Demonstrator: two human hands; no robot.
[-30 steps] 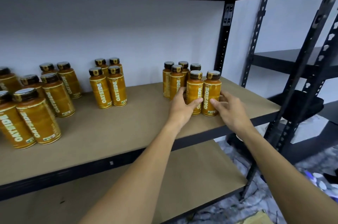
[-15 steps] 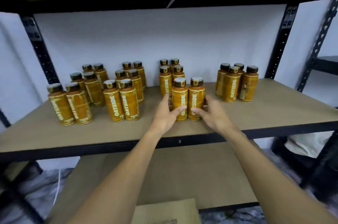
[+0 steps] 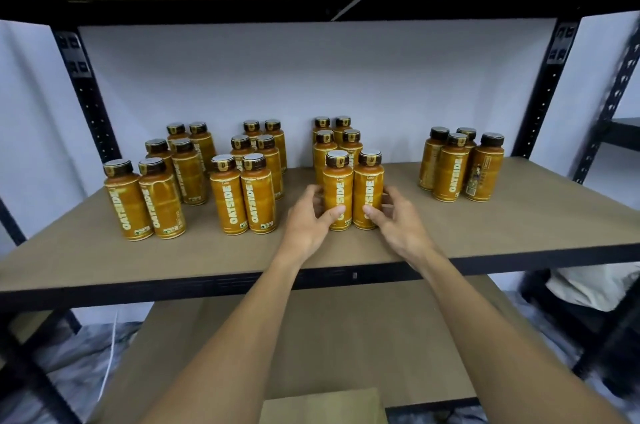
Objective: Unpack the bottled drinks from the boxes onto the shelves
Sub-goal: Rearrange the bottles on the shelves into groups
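Currently gripped: left bottle and right bottle, upright, touching side by side.
Left hand: fingers and thumb curled round left bottle.
Right hand: fingers and thumb curled round right bottle.
Location: middle shelf, standing just ahead of four grouped bottles.
Below: cardboard box.

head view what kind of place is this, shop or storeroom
Probably a stockroom or storage room rather than a shop floor: a black metal rack with bare board shelves, identical orange bottles grouped in clusters, and a cardboard box below.
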